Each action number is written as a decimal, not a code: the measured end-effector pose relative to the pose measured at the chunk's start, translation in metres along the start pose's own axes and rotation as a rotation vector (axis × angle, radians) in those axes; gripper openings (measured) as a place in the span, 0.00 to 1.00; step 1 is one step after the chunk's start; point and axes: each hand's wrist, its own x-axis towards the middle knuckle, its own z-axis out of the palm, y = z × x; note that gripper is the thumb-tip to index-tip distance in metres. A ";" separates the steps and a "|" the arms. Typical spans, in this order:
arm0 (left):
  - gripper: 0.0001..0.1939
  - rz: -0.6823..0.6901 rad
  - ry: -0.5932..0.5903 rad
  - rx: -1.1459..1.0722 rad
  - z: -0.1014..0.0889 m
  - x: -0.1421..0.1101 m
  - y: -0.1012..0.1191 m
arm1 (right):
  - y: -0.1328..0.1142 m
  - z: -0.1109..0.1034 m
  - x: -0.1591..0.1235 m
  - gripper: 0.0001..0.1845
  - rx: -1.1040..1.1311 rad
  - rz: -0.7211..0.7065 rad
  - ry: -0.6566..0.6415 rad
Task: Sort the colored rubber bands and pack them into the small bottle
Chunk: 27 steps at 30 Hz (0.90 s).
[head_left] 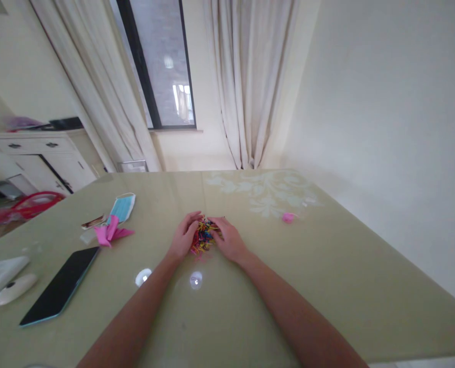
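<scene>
A small heap of thin multicoloured strands that look like rubber bands (203, 236) lies on the table, mixed in yellow, red, blue, pink and black. My left hand (185, 236) curls around its left side, fingers bent over the far edge. From the right, my right hand (227, 239) cups the same heap, with its thumb and fingers against the strands. The heap sits between both palms, and the hands partly hide its edges. A few pink strands (200, 258) spill out on the near side.
Glossy table (327, 276) against the wall. At left lie a black tablet (61, 286), pink folded paper (110, 232), a blue face mask (122, 208), a white mouse-shaped object (16, 290) and a white item (1, 273). A pink lump (288, 217) lies at right.
</scene>
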 end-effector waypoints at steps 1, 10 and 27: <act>0.27 0.000 -0.004 0.022 -0.002 -0.001 0.002 | 0.001 -0.003 -0.003 0.23 0.000 0.005 0.015; 0.52 0.128 -0.473 0.572 -0.043 -0.010 0.015 | -0.001 -0.001 -0.008 0.44 -0.224 -0.017 -0.176; 0.41 0.052 -0.161 0.124 -0.015 0.000 0.011 | -0.008 0.006 -0.003 0.26 0.075 -0.081 0.054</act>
